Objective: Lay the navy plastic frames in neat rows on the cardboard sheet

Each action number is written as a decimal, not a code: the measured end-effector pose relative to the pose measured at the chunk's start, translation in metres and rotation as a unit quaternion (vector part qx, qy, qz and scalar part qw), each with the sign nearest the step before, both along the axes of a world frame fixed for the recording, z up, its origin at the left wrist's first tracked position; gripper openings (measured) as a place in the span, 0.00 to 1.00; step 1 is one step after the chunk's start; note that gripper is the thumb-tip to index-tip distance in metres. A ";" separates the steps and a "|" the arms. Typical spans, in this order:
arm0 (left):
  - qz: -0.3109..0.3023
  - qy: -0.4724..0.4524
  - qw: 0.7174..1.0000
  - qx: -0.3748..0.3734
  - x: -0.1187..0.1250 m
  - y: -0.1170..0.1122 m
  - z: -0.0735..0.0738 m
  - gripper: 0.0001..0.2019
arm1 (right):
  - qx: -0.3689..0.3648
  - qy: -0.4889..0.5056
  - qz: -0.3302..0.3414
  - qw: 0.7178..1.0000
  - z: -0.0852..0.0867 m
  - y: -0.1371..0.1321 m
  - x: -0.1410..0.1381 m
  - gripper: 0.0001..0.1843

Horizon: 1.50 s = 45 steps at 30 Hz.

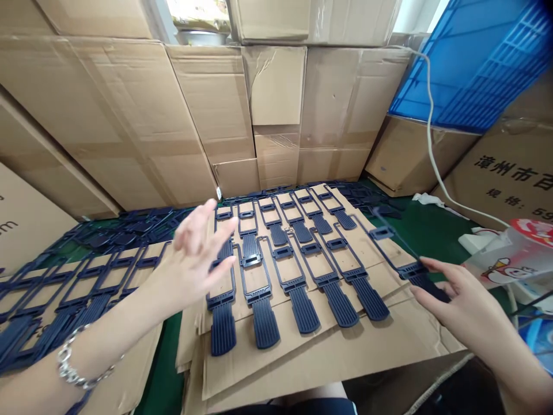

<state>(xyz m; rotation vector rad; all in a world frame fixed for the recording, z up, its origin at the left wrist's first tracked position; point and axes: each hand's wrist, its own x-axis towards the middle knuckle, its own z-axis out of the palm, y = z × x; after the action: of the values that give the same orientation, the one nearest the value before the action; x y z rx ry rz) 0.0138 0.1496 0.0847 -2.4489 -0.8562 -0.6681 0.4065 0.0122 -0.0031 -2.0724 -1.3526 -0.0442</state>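
Note:
Dark blue plastic frames with ribbed handles (298, 271) lie in two rows on a cardboard sheet (354, 346) in front of me. My right hand (458, 300) pinches the ribbed end of one more such frame (395, 245), holding it tilted up at the right end of the near row. My left hand (199, 253) hovers open above the left end of the rows, fingers spread, holding nothing. A silver bracelet (71, 360) sits on my left wrist.
More blue frames (64, 288) cover another cardboard sheet on the left, and loose ones pile up (129, 227) behind. Cardboard boxes (276, 104) wall the back. A blue crate (470, 63), a white cable (432, 155) and a printed plastic bag (518, 253) are on the right.

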 end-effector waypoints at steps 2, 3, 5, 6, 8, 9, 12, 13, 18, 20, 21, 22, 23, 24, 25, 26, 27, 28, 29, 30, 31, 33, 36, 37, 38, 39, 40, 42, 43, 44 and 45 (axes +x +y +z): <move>0.084 0.014 0.995 -0.053 -0.024 0.002 -0.007 0.37 | -0.027 -0.018 -0.006 0.999 -0.010 -0.003 0.011 0.26; 0.114 0.017 0.991 -0.066 -0.035 0.002 -0.011 0.37 | -0.032 -0.021 -0.005 0.999 -0.014 -0.004 0.011 0.26; 0.157 0.001 0.985 -0.070 -0.053 0.000 -0.020 0.37 | -0.034 -0.028 0.002 0.999 -0.019 -0.004 0.007 0.27; 0.170 -0.013 0.983 -0.067 -0.060 -0.001 -0.024 0.37 | -0.035 -0.027 0.010 0.999 -0.020 -0.003 0.004 0.27; 0.194 -0.030 0.977 -0.080 -0.072 -0.004 -0.031 0.37 | -0.034 -0.022 0.021 0.999 -0.021 0.001 -0.001 0.26; 0.204 -0.033 0.974 -0.092 -0.078 -0.005 -0.034 0.37 | -0.032 -0.019 0.020 0.999 -0.021 0.003 -0.003 0.27; 0.228 -0.042 0.965 -0.120 -0.089 -0.007 -0.041 0.36 | -0.021 -0.017 0.012 1.000 -0.021 0.010 -0.005 0.29; 0.233 -0.045 0.964 -0.123 -0.091 -0.007 -0.043 0.36 | -0.019 -0.021 0.013 1.000 -0.021 0.013 -0.005 0.30; 0.238 -0.067 0.954 -0.167 -0.094 -0.007 -0.057 0.30 | -0.025 -0.048 0.028 0.998 -0.025 0.019 -0.005 0.30; 0.226 -0.104 0.950 -0.190 -0.093 -0.006 -0.064 0.26 | -0.028 -0.061 0.022 0.998 -0.025 0.019 -0.006 0.28; 0.212 -0.121 0.945 -0.216 -0.093 -0.005 -0.067 0.24 | -0.030 -0.069 0.019 0.997 -0.025 0.019 -0.007 0.27; 0.195 -0.134 0.936 -0.260 -0.092 -0.004 -0.069 0.23 | -0.031 -0.079 0.017 0.996 -0.025 0.019 -0.009 0.26; 0.182 -0.152 0.921 -0.309 -0.091 -0.003 -0.070 0.22 | -0.029 -0.092 0.017 0.995 -0.024 0.019 -0.010 0.25; 0.173 -0.174 0.899 -0.363 -0.090 -0.001 -0.071 0.21 | -0.024 -0.107 0.019 0.994 -0.023 0.020 -0.012 0.24; 0.170 -0.202 0.871 -0.414 -0.088 0.000 -0.071 0.21 | -0.018 -0.122 0.023 0.992 -0.022 0.021 -0.014 0.23; 0.170 -0.234 0.839 -0.461 -0.086 0.001 -0.071 0.21 | -0.011 -0.134 0.029 0.990 -0.021 0.023 -0.016 0.22; 0.169 -0.272 0.804 -0.501 -0.084 0.001 -0.071 0.21 | -0.006 -0.145 0.039 0.989 -0.021 0.024 -0.017 0.22; 0.163 -0.310 0.768 -0.536 -0.081 0.002 -0.072 0.21 | -0.004 -0.153 0.053 0.987 -0.020 0.025 -0.018 0.21; 0.153 -0.347 0.733 -0.565 -0.078 0.001 -0.072 0.21 | -0.006 -0.160 0.068 0.985 -0.020 0.027 -0.019 0.21; 0.142 -0.383 0.697 -0.589 -0.075 0.001 -0.072 0.20 | -0.009 -0.165 0.078 0.983 -0.020 0.027 -0.020 0.22; 0.131 -0.420 0.665 -0.604 -0.072 0.000 -0.073 0.20 | -0.018 -0.168 0.084 0.982 -0.019 0.028 -0.021 0.22; 0.112 -0.479 0.614 -0.618 -0.067 -0.002 -0.076 0.18 | -0.035 -0.159 0.071 0.984 -0.014 0.030 -0.022 0.22; 0.099 -0.522 0.580 -0.617 -0.064 -0.002 -0.081 0.17 | -0.027 -0.091 0.039 0.995 0.002 0.035 -0.024 0.20; 0.098 -0.523 0.584 -0.614 -0.063 -0.002 -0.083 0.17 | -0.017 -0.068 0.032 0.997 0.009 0.038 -0.025 0.19; 0.098 -0.521 0.592 -0.607 -0.063 -0.001 -0.085 0.17 | -0.010 -0.054 0.026 0.998 0.016 0.043 -0.024 0.19; 0.097 -0.518 0.602 -0.599 -0.063 -0.001 -0.087 0.17 | -0.012 -0.051 0.024 0.998 0.022 0.049 -0.023 0.18; 0.096 -0.515 0.610 -0.595 -0.063 0.000 -0.088 0.17 | -0.025 -0.055 0.021 0.998 0.028 0.056 -0.021 0.19; 0.102 -0.508 0.614 -0.595 -0.062 0.000 -0.088 0.18 | -0.079 -0.062 0.020 0.995 0.035 0.071 -0.013 0.24; 0.107 -0.507 0.609 -0.601 -0.061 0.000 -0.087 0.19 | -0.115 -0.055 0.021 0.992 0.036 0.078 -0.009 0.29; 0.112 -0.508 0.600 -0.608 -0.061 0.000 -0.085 0.19 | -0.148 -0.042 0.028 0.988 0.036 0.086 -0.003 0.33; 0.115 -0.510 0.589 -0.616 -0.060 0.000 -0.082 0.20 | -0.175 -0.029 0.041 0.983 0.035 0.092 0.002 0.36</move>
<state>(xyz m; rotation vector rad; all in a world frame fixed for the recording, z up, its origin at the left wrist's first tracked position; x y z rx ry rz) -0.0458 0.1492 0.0028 -2.5863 -2.8259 -1.9365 0.4082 0.1043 0.0315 -2.3137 -1.5706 0.1841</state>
